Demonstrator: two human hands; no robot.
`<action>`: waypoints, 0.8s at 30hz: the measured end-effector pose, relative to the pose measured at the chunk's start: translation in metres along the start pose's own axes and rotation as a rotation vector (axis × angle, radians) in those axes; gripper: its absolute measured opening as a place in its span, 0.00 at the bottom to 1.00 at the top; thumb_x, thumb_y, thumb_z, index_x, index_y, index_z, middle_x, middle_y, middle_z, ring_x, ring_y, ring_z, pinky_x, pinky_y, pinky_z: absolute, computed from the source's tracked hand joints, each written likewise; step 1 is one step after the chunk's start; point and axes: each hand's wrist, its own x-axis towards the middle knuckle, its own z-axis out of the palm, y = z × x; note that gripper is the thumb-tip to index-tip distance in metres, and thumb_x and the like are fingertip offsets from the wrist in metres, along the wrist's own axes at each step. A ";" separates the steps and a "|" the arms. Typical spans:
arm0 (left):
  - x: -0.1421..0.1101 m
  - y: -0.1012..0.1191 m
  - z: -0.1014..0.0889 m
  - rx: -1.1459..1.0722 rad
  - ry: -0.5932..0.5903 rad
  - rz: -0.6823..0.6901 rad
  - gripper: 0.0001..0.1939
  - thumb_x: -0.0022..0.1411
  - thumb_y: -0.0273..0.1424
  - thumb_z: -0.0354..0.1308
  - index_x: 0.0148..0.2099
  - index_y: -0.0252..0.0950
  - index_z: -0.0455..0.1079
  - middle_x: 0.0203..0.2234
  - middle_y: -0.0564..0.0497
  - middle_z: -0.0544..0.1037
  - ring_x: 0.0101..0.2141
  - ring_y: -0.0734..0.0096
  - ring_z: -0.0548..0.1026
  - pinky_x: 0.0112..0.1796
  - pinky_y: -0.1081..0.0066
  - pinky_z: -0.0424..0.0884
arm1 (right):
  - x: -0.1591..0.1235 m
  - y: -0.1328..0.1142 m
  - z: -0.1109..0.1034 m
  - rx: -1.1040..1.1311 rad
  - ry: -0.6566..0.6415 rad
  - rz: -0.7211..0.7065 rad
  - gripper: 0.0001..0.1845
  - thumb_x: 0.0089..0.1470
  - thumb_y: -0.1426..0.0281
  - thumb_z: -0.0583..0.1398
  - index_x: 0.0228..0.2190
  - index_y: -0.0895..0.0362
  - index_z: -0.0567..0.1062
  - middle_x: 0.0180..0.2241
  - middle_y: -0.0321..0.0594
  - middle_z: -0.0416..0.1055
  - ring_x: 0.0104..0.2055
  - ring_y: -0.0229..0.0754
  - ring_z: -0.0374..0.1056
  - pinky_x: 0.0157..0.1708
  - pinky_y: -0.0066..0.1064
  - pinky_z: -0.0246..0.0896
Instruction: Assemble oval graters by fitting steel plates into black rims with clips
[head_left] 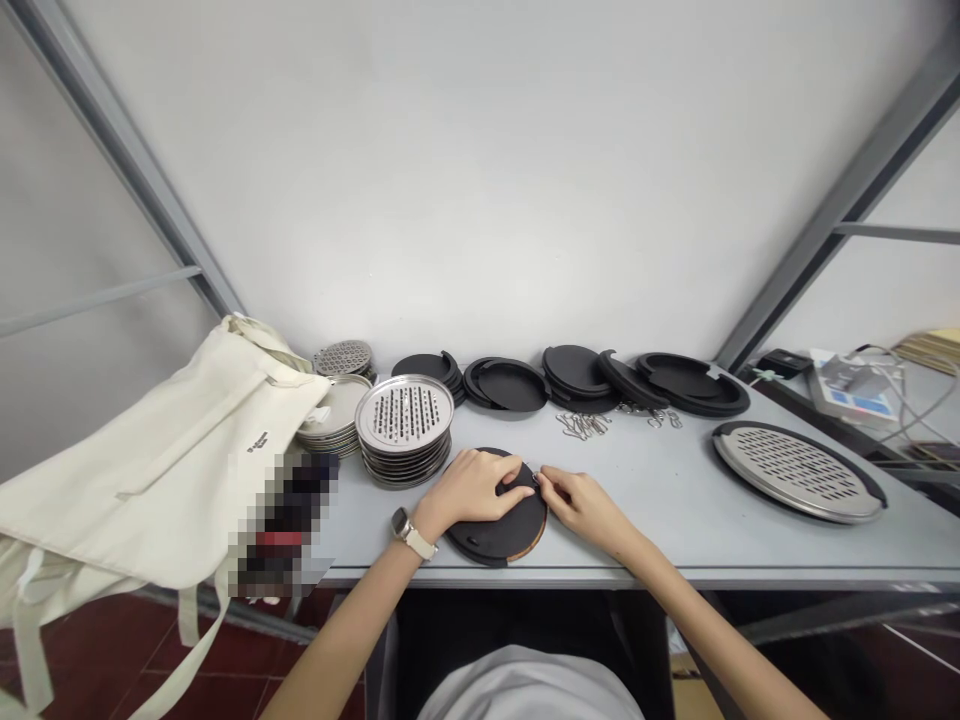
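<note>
Partly curled, hands [478, 484] [583, 506] hold black disc [499, 535]; metal piece [536, 477].

A plain white wall [480, 180] stands behind my pale grey table [645, 510] – evenly lit. Grey metal frame posts [847, 190] slant upward beyond the table's left and right ends. Dark red floor tiles [202, 640] lie below its near left corner.

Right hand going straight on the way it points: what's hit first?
Past the small metal piece at its fingertips, the right hand would probably meet the left hand; depth is unclear.
</note>
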 end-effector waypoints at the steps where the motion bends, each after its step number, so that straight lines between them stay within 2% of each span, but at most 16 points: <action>1: 0.000 0.000 0.000 0.004 0.000 -0.002 0.15 0.64 0.44 0.52 0.32 0.38 0.61 0.25 0.54 0.74 0.27 0.69 0.71 0.26 0.69 0.50 | 0.000 0.000 0.000 0.000 0.001 0.000 0.17 0.62 0.65 0.46 0.22 0.54 0.57 0.17 0.29 0.56 0.20 0.36 0.54 0.24 0.26 0.46; 14: 0.002 0.007 0.003 0.044 0.042 -0.029 0.13 0.65 0.42 0.51 0.35 0.38 0.62 0.27 0.54 0.75 0.28 0.68 0.72 0.27 0.70 0.53 | 0.002 0.001 -0.001 -0.007 0.009 0.039 0.16 0.62 0.64 0.46 0.23 0.53 0.55 0.18 0.31 0.57 0.20 0.37 0.55 0.24 0.27 0.45; 24: 0.003 0.010 0.005 0.078 0.020 -0.072 0.14 0.66 0.43 0.49 0.37 0.38 0.64 0.27 0.52 0.75 0.30 0.66 0.74 0.29 0.71 0.58 | 0.002 0.001 -0.001 -0.021 0.029 0.049 0.15 0.61 0.63 0.46 0.23 0.53 0.55 0.18 0.32 0.58 0.20 0.38 0.56 0.24 0.27 0.46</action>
